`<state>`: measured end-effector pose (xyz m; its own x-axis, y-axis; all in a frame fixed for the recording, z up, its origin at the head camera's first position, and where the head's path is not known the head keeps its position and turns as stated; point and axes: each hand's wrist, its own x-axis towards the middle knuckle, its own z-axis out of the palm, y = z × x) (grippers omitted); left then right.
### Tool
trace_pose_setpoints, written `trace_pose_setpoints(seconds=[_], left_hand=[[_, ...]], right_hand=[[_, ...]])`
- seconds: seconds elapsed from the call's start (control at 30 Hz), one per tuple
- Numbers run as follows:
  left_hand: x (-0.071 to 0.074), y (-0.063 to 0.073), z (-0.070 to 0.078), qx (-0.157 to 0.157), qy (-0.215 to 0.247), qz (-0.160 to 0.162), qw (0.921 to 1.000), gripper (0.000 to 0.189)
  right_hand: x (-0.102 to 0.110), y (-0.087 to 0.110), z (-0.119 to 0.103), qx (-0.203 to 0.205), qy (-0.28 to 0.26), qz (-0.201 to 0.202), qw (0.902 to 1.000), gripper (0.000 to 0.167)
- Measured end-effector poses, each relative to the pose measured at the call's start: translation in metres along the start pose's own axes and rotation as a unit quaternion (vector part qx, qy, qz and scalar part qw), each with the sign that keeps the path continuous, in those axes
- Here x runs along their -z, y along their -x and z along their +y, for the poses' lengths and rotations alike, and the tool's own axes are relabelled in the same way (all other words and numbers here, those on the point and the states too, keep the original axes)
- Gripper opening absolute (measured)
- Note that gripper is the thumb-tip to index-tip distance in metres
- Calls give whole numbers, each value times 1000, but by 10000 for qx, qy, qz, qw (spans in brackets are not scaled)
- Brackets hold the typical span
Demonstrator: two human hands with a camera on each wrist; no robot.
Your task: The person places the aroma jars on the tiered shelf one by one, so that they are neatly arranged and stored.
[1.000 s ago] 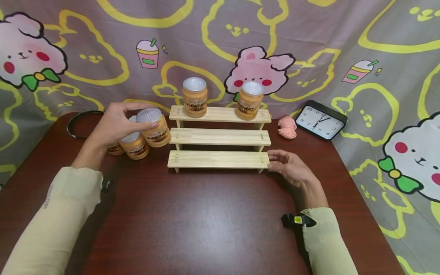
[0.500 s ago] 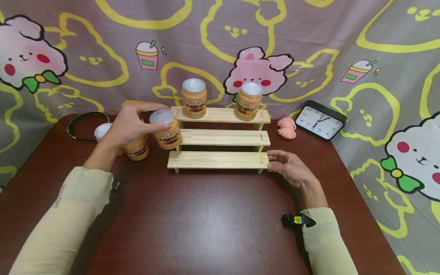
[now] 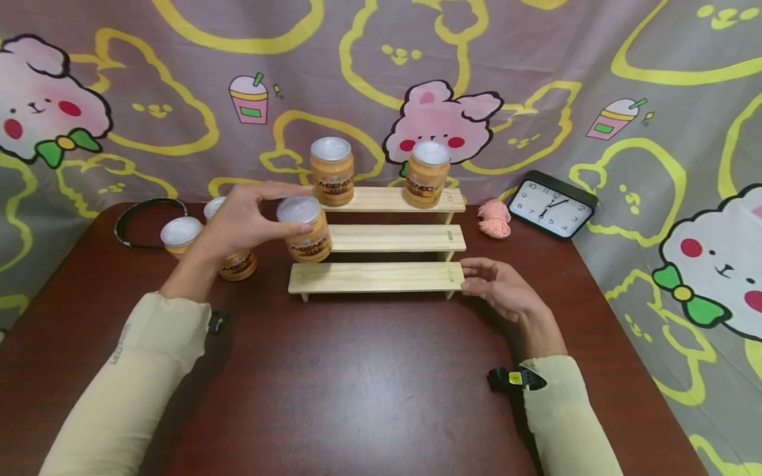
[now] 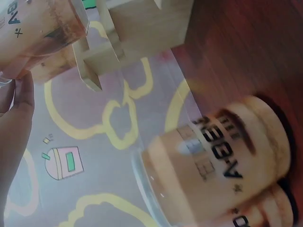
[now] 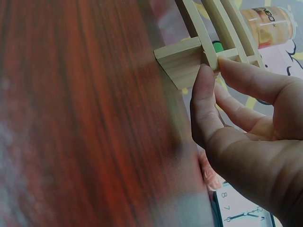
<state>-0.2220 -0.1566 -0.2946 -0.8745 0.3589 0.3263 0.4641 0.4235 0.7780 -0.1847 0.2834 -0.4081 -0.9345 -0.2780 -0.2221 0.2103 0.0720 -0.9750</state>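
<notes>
In the head view my left hand grips an orange-labelled jar with a ridged clear lid near its top, fingers behind and thumb in front. The jar hangs slightly tilted before the left part of a three-tier wooden display stand, overlapping its middle tier. My right hand pinches the right end of the lowest tier; in the right wrist view its thumb and a finger meet at the stand's edge. Two similar jars, one at left and one at right, stand upright on the top tier.
Several more jars stand on the dark wooden table at left, partly hidden by my left arm. Behind them lies a black hoop. Pink yarn and a black-framed clock are right of the stand. A patterned cloth hangs behind.
My left hand has carried the jar rightward from beside the other jars to the front of the stand's left side. The right hand has stayed at the stand's right end.
</notes>
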Motion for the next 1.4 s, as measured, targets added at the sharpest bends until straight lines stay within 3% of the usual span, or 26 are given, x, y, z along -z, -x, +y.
trace_pose_setpoints(seconds=[0.13, 0.37, 0.6, 0.9, 1.07, 1.27, 1.4], left_hand=[[-7, -3, 6, -101, 60, 35, 9999, 51], [-22, -12, 10, -766, 187, -168, 9967, 46], [-38, -22, 16, -966, 314, -300, 9944, 49], [-55, -38, 29, -640, 449, -546, 9954, 51], [-68, -49, 31, -789, 618, -717, 9924, 52], [-81, -60, 30, -907, 216, -648, 9935, 55], [-89, -67, 29, -852, 201, -694, 9937, 56]], right_hand=[[0, -1, -3, -65, 6, -3, 10000, 57], [-1, 1, -4, -68, -4, -26, 10000, 57], [-1, 1, -3, 12, -93, -70, 9999, 56], [0, 1, -3, -35, -103, -83, 9999, 56], [1, 1, -2, -48, -75, -51, 9999, 57], [1, 1, -1, -44, -71, -44, 10000, 57], [0, 1, -1, -2, -112, -50, 9999, 57]])
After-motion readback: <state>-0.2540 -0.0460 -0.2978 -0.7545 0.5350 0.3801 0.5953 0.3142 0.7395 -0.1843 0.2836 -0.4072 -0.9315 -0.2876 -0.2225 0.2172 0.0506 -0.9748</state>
